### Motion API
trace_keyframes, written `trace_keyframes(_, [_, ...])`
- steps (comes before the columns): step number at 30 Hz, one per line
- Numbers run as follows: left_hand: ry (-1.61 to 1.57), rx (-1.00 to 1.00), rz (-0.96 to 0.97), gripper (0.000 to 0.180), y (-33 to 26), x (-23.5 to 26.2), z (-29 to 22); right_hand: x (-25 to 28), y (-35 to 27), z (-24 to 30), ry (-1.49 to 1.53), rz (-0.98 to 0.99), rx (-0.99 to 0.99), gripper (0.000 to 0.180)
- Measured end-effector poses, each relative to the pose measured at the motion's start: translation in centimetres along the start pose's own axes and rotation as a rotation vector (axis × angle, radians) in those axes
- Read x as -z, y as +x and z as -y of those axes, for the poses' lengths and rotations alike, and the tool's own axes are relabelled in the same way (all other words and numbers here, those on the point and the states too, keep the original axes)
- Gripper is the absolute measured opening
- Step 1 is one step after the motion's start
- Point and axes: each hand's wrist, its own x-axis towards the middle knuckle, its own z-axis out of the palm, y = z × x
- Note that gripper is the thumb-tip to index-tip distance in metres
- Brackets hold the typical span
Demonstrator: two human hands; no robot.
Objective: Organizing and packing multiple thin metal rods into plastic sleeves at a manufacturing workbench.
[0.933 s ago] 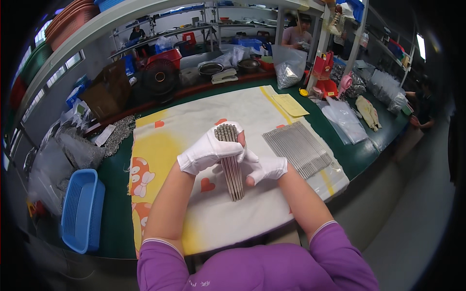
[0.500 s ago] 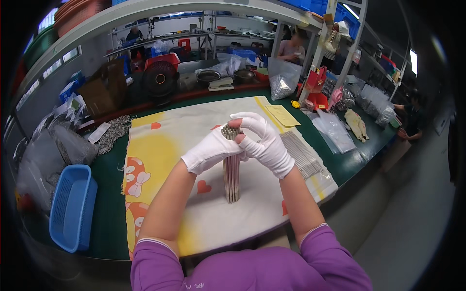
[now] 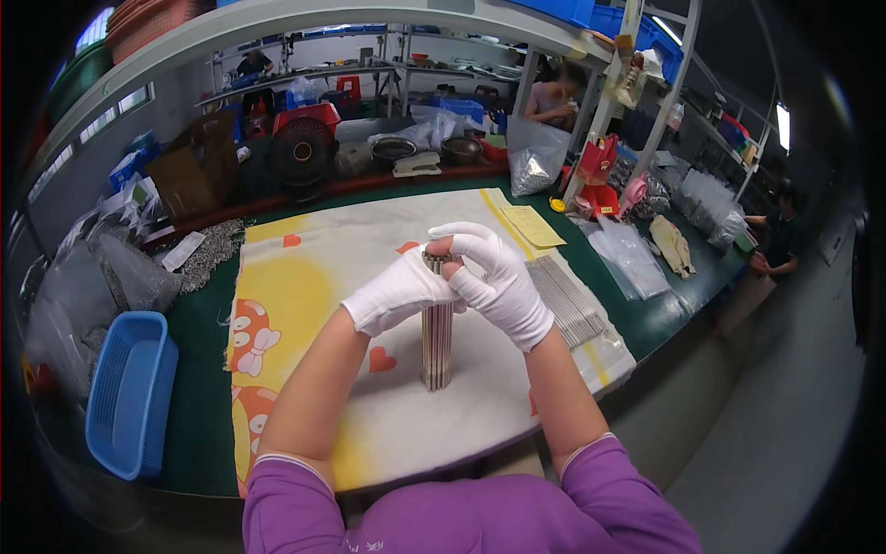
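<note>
A bundle of thin silvery metal rods (image 3: 437, 346) stands upright on the patterned cloth (image 3: 318, 323). My left hand (image 3: 406, 288), in a white glove, is wrapped round the bundle's upper part. The gloved right hand (image 3: 494, 277) curls round the top from the other side, its bare thumb and forefinger tips against the rod ends. Some of its fingers are hidden behind the bundle. More rods of the same kind (image 3: 565, 300) lie in a flat row on the cloth, right of my right wrist.
A yellow paper sheet (image 3: 532, 225) lies on the cloth's far right. The blue plastic basket (image 3: 134, 397) stands left on the green table (image 3: 198, 406). Clear plastic bags (image 3: 632, 258) lie to the right. Behind are a dark fan (image 3: 303, 157) and metal bowls (image 3: 394, 148). Other people work farther off.
Both hands stay round the upright rods, with only a slight shift of the fingers at the top. The whole view has moved a little, so things sit slightly farther left.
</note>
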Motion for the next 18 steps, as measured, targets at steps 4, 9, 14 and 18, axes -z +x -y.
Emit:
trace_keyframes(4, [0.066,-0.026,-0.008,0.03,-0.2,0.1,0.0,-0.4,0.1,-0.9,0.169,0.062,-0.113,0.025])
trace_keyframes(9, [0.01,-0.059,-0.08,0.024,-0.2,-1.0,0.1,-2.3,-1.3,-2.5,0.874,-0.046,-0.427,0.112])
trace_keyframes(14, [0.167,-0.073,-0.197,0.014,0.9,-1.8,0.9,-2.1,-4.2,-6.7,1.029,0.347,-0.467,0.112])
trace_keyframes(18, [-0.101,-0.081,-0.131,0.011,1.0,-2.1,1.4,-3.3,-4.2,-5.7,0.794,0.814,-0.496,0.048])
